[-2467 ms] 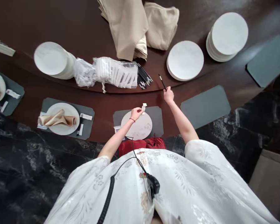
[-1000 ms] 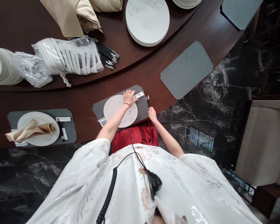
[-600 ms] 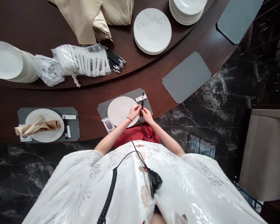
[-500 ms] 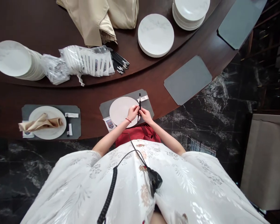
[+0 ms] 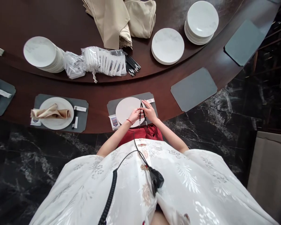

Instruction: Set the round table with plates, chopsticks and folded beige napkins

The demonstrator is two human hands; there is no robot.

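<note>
Over the right side of the plate (image 5: 125, 109), my left hand (image 5: 136, 115) and right hand (image 5: 150, 112), both partly open, are holding chopsticks (image 5: 145, 120) (likely light, stiff, slippery), best gripped mid-length.

The 2 black sticks (image 5: 144, 114), earlier together, now splay apart between left hand (image 5: 135, 115) and right hand (image 5: 151, 114).

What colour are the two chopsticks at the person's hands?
The chopsticks are mostly black; the head view, the only one, shows it best.
</note>
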